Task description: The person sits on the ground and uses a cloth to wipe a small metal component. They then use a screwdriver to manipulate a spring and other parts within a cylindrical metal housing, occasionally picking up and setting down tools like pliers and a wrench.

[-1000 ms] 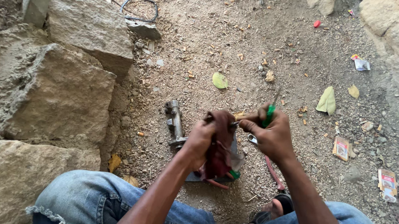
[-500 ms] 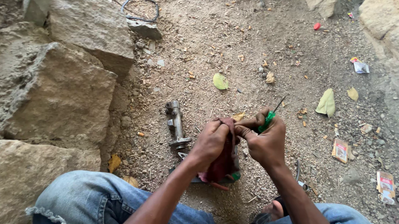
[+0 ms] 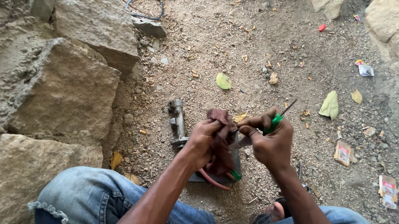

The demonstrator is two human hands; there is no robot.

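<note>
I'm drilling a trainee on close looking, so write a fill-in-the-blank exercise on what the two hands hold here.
1. The left hand grips a dark red ____.
2. The right hand holds a tool with a ____ handle.
3. The grey metal part lies on the ground on the ____ hand's side.
4. The person's knee is covered in blue ____.

Missing words: cloth; green; left; denim
</note>
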